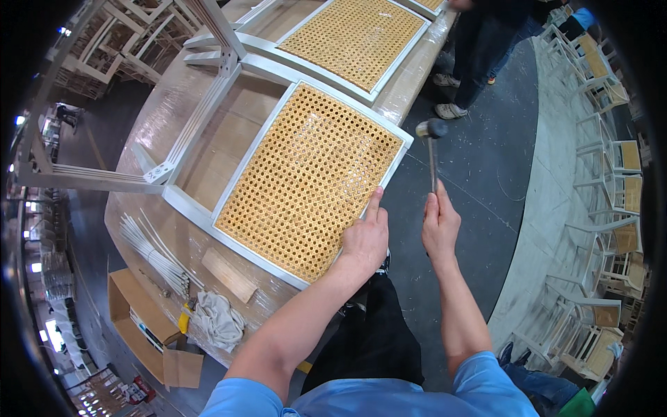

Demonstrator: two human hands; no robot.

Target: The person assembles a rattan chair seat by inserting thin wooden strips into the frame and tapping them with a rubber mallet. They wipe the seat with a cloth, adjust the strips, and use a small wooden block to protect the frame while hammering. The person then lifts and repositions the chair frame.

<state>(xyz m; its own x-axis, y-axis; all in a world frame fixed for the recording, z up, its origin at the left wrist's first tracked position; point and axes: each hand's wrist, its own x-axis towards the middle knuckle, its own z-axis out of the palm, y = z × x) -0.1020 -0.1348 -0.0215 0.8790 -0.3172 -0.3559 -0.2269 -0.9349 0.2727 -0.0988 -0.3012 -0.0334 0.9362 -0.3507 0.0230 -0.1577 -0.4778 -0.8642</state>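
A white chair frame lies on the table, its backrest panel of woven cane [313, 181] facing up. My left hand [366, 240] rests on the right-hand edge of this panel, fingers stretched along the white rim [394, 169]. To the right of the panel, my right hand [440, 221] is closed round the handle of a mallet [432, 129]. The mallet is held upright, its dark head above the floor and apart from the chair. Its head is slightly blurred.
A second cane panel [358, 38] lies beyond. On the table are a bundle of thin white strips [156, 254], a wood block [229, 274] and a white rag [217, 321]. A cardboard box [132, 316] stands at left. Another person's legs [479, 59] are beyond; chairs [611, 181] line the right.
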